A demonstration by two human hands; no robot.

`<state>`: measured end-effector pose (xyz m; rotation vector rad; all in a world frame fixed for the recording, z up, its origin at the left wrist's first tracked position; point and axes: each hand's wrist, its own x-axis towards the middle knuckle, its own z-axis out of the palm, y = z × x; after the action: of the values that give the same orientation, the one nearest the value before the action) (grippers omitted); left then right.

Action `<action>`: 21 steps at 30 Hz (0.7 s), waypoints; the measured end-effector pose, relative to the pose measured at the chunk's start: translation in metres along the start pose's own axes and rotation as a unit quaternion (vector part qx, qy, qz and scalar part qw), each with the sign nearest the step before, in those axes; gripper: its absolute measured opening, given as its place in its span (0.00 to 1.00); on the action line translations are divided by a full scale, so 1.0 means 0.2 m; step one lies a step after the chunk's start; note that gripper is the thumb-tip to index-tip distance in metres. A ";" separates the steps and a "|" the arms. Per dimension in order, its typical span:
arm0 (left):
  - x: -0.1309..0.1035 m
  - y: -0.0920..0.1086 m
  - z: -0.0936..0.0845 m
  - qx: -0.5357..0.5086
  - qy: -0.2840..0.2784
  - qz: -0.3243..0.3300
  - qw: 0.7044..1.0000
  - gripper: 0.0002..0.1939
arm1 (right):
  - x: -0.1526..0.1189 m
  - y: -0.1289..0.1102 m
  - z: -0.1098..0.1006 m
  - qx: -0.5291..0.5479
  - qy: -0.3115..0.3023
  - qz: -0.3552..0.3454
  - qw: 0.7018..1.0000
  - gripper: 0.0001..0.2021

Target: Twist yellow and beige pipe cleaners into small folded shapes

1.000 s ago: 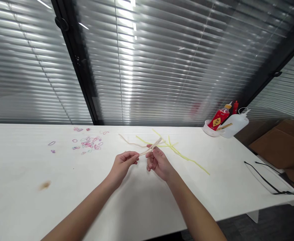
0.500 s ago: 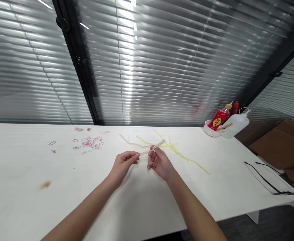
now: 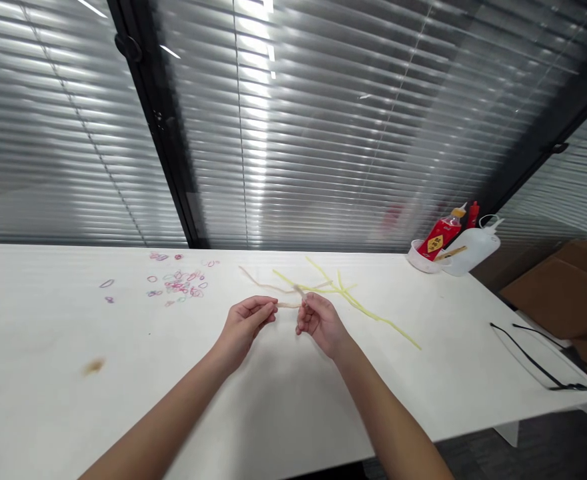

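Note:
Between my hands, over the table, is a pale beige pipe cleaner (image 3: pixel 287 305). My left hand (image 3: pixel 247 325) pinches its left end between thumb and fingertips. Thumb and fingers of my right hand (image 3: pixel 322 323) are closed on the other part, and a short end sticks up past the fingertips. Just beyond my hands lie several yellow pipe cleaners (image 3: pixel 358 305), crossing one another. A pinkish-beige pipe cleaner (image 3: pixel 261 285) lies bent to their left, its right part running among the yellow ones.
Small coloured rubber bands (image 3: pixel 178 285) are scattered at the back left of the white table (image 3: pixel 183 413). A red bottle (image 3: pixel 439 237), a shallow white bowl (image 3: pixel 421 261) and a white squeeze bottle (image 3: pixel 473 250) stand back right. Glasses (image 3: pixel 548 363) lie near the right edge, beside a cardboard box (image 3: pixel 563 287).
The beige pipe cleaner's free end, which pointed right past my right fingers, now points up and left, bent at my right fingertips. My left hand has barely moved.

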<state>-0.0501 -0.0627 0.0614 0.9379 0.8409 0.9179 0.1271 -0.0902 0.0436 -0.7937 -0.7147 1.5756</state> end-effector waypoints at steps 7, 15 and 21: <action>0.00 0.00 -0.01 -0.022 -0.031 0.033 0.999 0.14 | 0.00 0.02 0.02 -0.054 0.026 -0.017 0.998 0.13; -0.01 0.01 0.00 0.075 -0.001 0.071 0.995 0.13 | 0.00 0.03 0.04 -0.103 0.045 -0.020 0.993 0.12; -0.01 0.00 0.00 0.114 0.014 0.088 0.989 0.12 | 0.01 0.05 0.02 -0.133 0.057 -0.039 0.989 0.12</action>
<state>-0.0508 -0.0640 0.0627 1.2160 0.9104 1.0013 0.1185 -0.0905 0.0386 -1.0309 -0.8741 1.3698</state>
